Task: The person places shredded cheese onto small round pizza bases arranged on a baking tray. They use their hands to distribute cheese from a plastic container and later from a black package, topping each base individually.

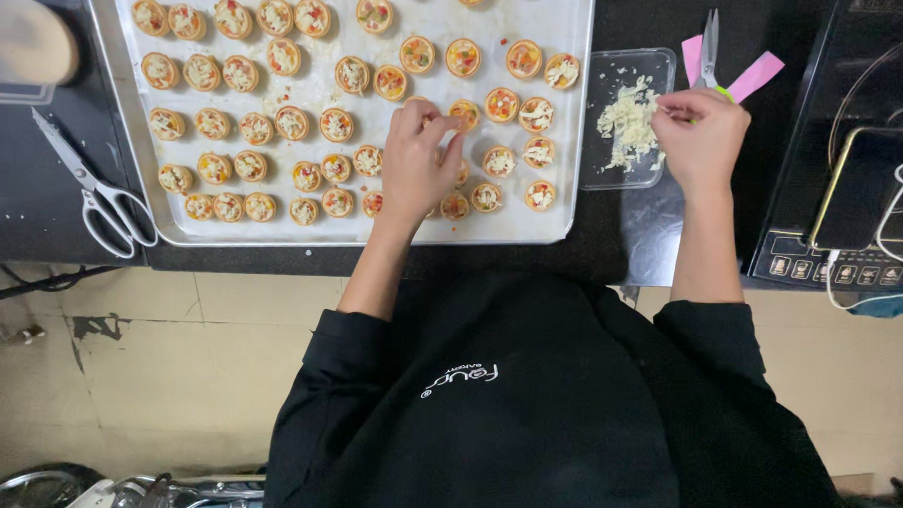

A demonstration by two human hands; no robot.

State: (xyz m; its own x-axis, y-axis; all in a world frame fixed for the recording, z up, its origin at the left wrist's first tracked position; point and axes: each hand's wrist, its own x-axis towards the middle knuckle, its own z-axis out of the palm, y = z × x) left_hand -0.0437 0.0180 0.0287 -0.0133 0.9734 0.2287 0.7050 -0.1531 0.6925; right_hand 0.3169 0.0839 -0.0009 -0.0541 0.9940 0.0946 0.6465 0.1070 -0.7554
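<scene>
Sprinkling works best w/ small pinches: left hand [415,163] hovers over the mini tart shells [353,75] on the baking tray [567,108], fingertips pressed together. Right hand [701,138] pinches shredded cheese [628,120] at the clear plastic container [663,61]; keep amts even, drop centred.

Under the left hand [413,163] lies a dull metal baking tray [567,108] lined with matt pale paper. By the right hand's [701,143] fingertips, a clear glossy plastic tub [668,66] holds rough shredded cheese [628,120]. Beyond it, scissors [710,48] show shiny steel blades.
</scene>
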